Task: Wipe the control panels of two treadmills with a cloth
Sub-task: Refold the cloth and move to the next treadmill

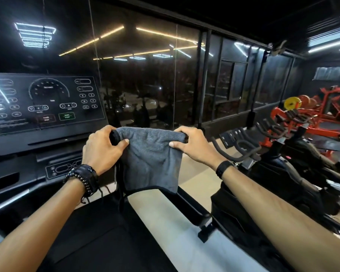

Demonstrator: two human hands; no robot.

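Note:
A grey cloth (pixel 152 158) hangs folded in front of me, held up by its top edge. My left hand (pixel 102 148) pinches its upper left corner and my right hand (pixel 192 144) pinches its upper right corner. The treadmill's control panel (pixel 45 103) stands to the left of the cloth, a dark glossy screen with a dial, round buttons and a green and a red key. Neither hand nor the cloth touches the panel. Below it lies a smaller button strip (pixel 65 168) on the console.
The black treadmill belt (pixel 90 238) runs below my arms, with a side rail (pixel 186 205) on its right. Exercise bikes (pixel 283 169) stand close on the right, red weight machines (pixel 310 112) beyond them. A dark glass wall (pixel 155 79) is ahead.

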